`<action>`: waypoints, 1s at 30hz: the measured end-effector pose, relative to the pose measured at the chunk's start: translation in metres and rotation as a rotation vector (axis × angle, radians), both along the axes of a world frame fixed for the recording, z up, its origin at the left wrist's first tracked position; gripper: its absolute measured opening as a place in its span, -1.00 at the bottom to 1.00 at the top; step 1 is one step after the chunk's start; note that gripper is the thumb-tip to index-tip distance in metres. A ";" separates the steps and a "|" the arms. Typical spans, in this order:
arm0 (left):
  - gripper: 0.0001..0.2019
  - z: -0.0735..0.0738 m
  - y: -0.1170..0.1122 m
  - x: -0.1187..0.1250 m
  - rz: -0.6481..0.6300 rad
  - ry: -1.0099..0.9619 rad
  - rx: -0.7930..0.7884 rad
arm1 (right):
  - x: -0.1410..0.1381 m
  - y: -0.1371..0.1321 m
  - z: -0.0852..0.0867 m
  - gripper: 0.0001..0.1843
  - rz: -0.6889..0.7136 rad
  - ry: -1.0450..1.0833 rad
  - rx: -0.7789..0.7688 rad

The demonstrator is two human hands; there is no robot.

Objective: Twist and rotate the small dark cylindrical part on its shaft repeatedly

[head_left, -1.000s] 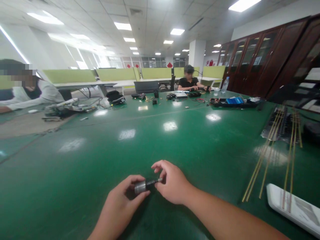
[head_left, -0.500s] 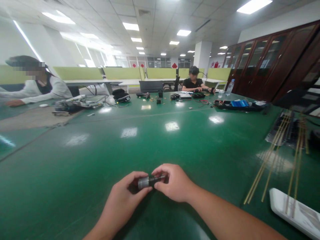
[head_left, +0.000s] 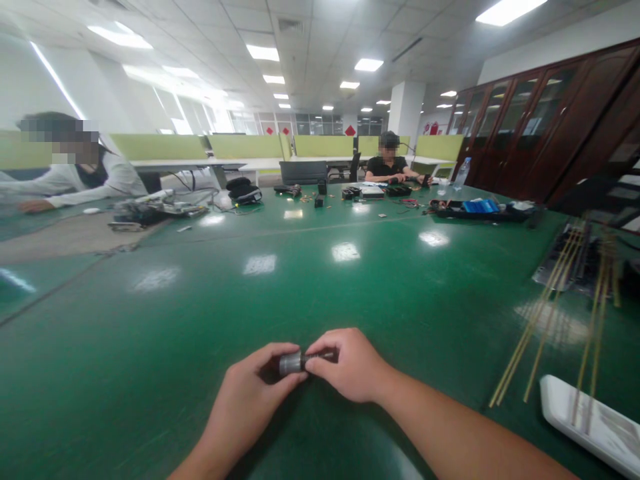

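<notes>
A small cylindrical part [head_left: 291,363] with a silvery-grey body, a dark ribbed section and a thin rod at its right end is held low over the green table. It lies almost level, and its exact kind is not clear. My left hand [head_left: 257,383] grips the grey body between thumb and fingers. Thumb and fingertips of my right hand [head_left: 353,367] pinch the dark section, hiding most of it, while the thin rod runs back toward the palm.
Long thin brass-coloured rods [head_left: 543,313] and a white tray [head_left: 555,397] lie at the right. A black tray with blue items [head_left: 480,207], a plastic bottle [head_left: 463,173] and electronic parts [head_left: 160,207] line the far side. Two other people sit across the table.
My right thumb and fingers have closed over the dark ribbed section, which showed more before. My left hand keeps its grip on the grey body.
</notes>
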State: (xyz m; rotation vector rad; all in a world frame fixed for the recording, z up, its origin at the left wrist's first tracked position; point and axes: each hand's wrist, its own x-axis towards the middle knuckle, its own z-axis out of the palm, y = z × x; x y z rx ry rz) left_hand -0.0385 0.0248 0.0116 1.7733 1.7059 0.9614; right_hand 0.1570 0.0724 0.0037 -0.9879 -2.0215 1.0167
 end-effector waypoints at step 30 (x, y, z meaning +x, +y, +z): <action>-0.62 0.002 -0.002 0.000 0.066 -0.063 0.013 | 0.001 0.003 -0.002 -0.84 -0.012 0.068 -0.094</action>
